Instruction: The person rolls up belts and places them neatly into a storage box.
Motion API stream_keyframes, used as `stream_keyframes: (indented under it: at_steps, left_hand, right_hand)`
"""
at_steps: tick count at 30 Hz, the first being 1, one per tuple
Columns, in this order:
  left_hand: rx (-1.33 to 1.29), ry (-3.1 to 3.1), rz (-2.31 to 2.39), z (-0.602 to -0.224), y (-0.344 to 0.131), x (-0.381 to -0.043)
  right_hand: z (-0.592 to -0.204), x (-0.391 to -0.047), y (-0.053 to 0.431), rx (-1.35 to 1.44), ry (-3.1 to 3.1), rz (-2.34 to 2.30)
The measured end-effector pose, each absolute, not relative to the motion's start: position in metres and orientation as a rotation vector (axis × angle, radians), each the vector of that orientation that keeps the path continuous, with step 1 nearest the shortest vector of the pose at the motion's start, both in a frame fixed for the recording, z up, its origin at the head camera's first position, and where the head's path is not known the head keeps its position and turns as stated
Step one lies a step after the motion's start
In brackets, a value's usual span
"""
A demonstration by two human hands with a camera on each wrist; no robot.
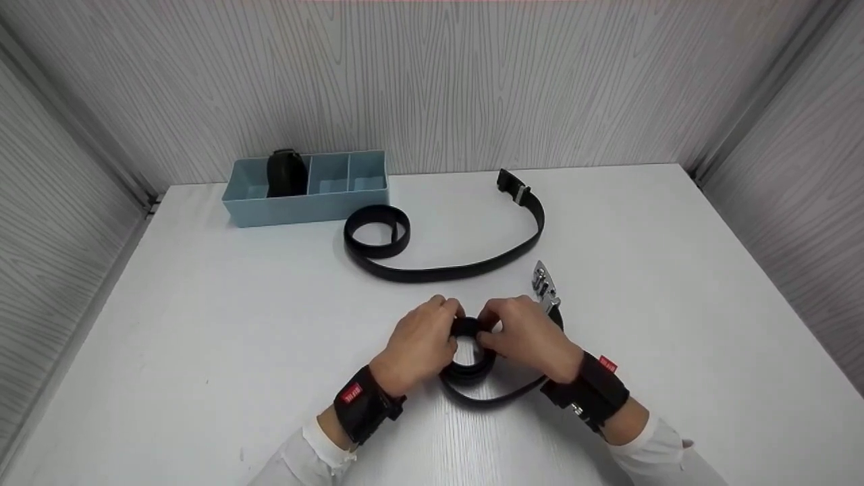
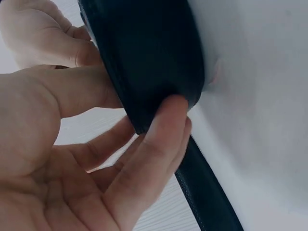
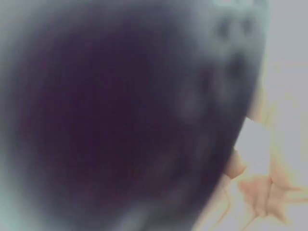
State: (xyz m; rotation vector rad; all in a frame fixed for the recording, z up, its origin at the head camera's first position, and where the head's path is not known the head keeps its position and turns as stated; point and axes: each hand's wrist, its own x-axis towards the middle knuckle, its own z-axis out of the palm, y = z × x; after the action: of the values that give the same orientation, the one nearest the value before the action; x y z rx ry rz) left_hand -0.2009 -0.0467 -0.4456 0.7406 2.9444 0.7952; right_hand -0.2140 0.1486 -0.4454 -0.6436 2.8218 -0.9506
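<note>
Both hands work on a black belt (image 1: 468,373), part of it wound into a small coil standing on its edge. My left hand (image 1: 420,345) grips the coil's left side; in the left wrist view its fingers (image 2: 161,130) and thumb pinch the dark strap (image 2: 149,53). On the coil's far right side my right hand (image 1: 530,337) pinches the strap between thumb and fingers. The loose end curves round under the right wrist to a silver buckle (image 1: 544,287) beyond that hand. A blurred dark shape covers most of the right wrist view, with part of the palm (image 3: 260,197) at lower right.
Farther back lies a second black belt (image 1: 439,275), loosely coiled at its left end, with a dark buckle (image 1: 511,184) at the other. A blue divided tray (image 1: 307,210) stands by the back wall, holding a rolled black item (image 1: 287,175). Grey panels enclose the white table.
</note>
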Motion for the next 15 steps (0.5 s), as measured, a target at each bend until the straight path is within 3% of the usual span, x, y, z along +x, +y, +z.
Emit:
stream_keyframes:
  at_steps: [15]
  left_hand:
    - [0.685, 2.934, 0.708, -0.4417, -0.044, -0.1991]
  right_hand:
    - [-0.4446, -0.2117, 0.1467, -0.626, 2.805, -0.937]
